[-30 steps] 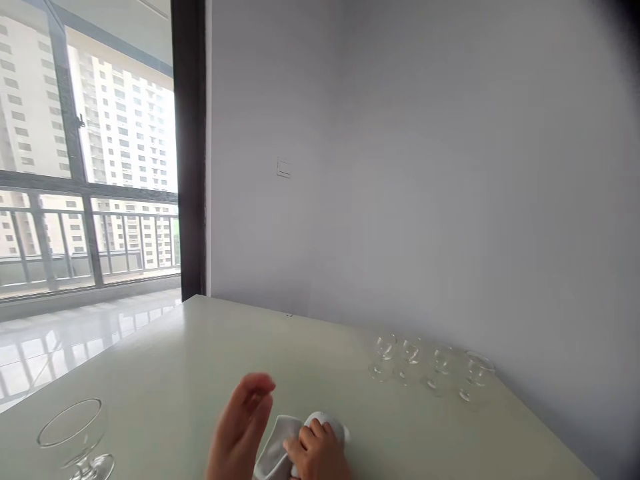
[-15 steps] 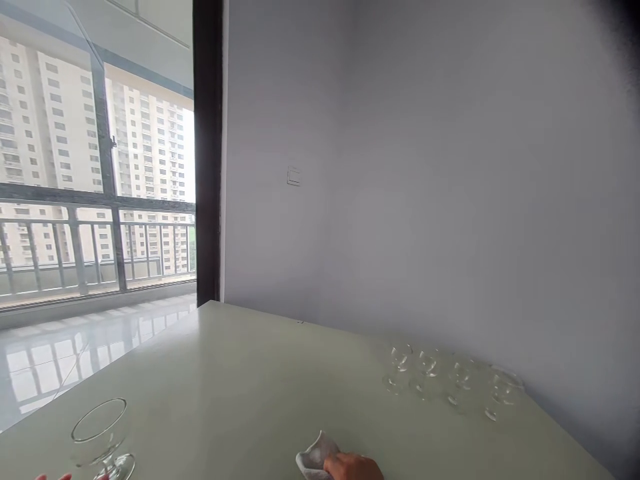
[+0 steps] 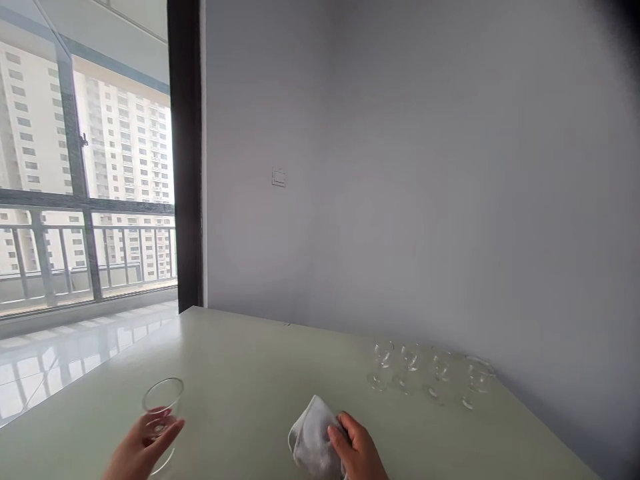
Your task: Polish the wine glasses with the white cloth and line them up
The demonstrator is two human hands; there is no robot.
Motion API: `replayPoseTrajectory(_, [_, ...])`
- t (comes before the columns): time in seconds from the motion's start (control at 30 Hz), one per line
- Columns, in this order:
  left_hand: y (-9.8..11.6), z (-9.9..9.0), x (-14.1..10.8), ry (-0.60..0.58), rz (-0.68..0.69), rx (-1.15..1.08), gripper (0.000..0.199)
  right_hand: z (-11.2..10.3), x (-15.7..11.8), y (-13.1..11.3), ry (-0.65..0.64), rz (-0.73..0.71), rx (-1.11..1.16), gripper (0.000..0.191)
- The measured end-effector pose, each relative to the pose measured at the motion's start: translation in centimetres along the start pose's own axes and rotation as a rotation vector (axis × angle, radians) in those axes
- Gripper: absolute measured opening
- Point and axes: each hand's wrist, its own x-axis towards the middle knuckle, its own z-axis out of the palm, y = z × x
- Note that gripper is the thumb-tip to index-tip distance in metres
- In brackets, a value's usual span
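My left hand (image 3: 147, 440) is closed around the stem and lower bowl of a clear wine glass (image 3: 163, 395) at the lower left. The glass's round rim shows above my fingers and part of its foot shows below them. At the bottom centre my right hand (image 3: 356, 445) pinches a folded grey-white cloth (image 3: 315, 437), its thumb on top. The cloth's loose corner points up and away from me. Glass and cloth are apart, with a stretch of tabletop between them.
Several clear stemmed glasses (image 3: 409, 363) stand upright in a row at the table's back right, near the grey wall (image 3: 400, 200). The pale green table (image 3: 240, 373) has its far left corner by a dark door frame (image 3: 185, 167). A window with railings lies beyond.
My left hand has come further into view and now grips the wine glass, which has shifted right. My right hand has raised the cloth. The whole view has turned slightly right.
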Motion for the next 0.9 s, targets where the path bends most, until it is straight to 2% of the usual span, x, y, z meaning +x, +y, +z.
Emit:
replayPoseTrajectory(0.1, [3.1, 5.1, -0.7, -0.202, 0.063, -0.033, 0.05, -1.4, 0.4, -0.8, 0.075, 0.006, 0.136, 0.041])
replayPoseTrajectory(0.13, [4.4, 6.8, -1.1, -0.245, 0.126, -0.008, 0.044, -1.8, 0.4, -0.9, 0.101, 0.009, 0.162, 0.043])
replayPoseTrajectory(0.2, [6.7, 10.0, -2.2, -0.283, 0.27, 0.018, 0.03, -2.4, 0.6, -1.1, 0.154, 0.027, 0.222, 0.046])
replayPoseTrajectory(0.27, [8.7, 12.8, -3.5, -0.339, 0.351, -0.019, 0.019, -3.0, 0.8, -1.3, 0.199, 0.047, 0.296, 0.048])
replayPoseTrajectory(0.37, [10.1, 16.4, -5.3, -0.427, 0.383, -0.116, 0.014, -4.0, 1.1, -1.5, 0.244, 0.059, 0.328, 0.045])
replayPoseTrajectory(0.43, [10.1, 18.3, -6.1, -0.467, 0.399, -0.168, 0.018, -4.7, 1.2, -1.7, 0.299, 0.028, 0.211, 0.042])
replayPoseTrajectory(0.5, [9.6, 19.6, -6.8, -0.497, 0.406, -0.204, 0.022, -5.2, 1.1, -1.9, 0.371, -0.033, 0.055, 0.039])
replayPoseTrajectory(0.57, [8.9, 20.4, -7.5, -0.52, 0.404, -0.226, 0.023, -5.6, 1.1, -2.0, 0.386, -0.061, 0.025, 0.039])
replayPoseTrajectory(0.67, [7.5, 20.9, -8.3, -0.535, 0.416, -0.218, 0.024, -5.8, 1.3, -2.1, 0.307, -0.008, 0.237, 0.043])
replayPoseTrajectory(0.77, [6.3, 21.0, -8.6, -0.472, 0.44, -0.122, 0.028, -5.6, 1.4, -2.3, 0.277, 0.079, 0.474, 0.042])
replayPoseTrajectory(0.9, [5.4, 20.9, -8.2, -0.36, 0.597, 0.025, 0.028, -4.9, 1.1, -3.0, 0.241, 0.201, 0.745, 0.039])
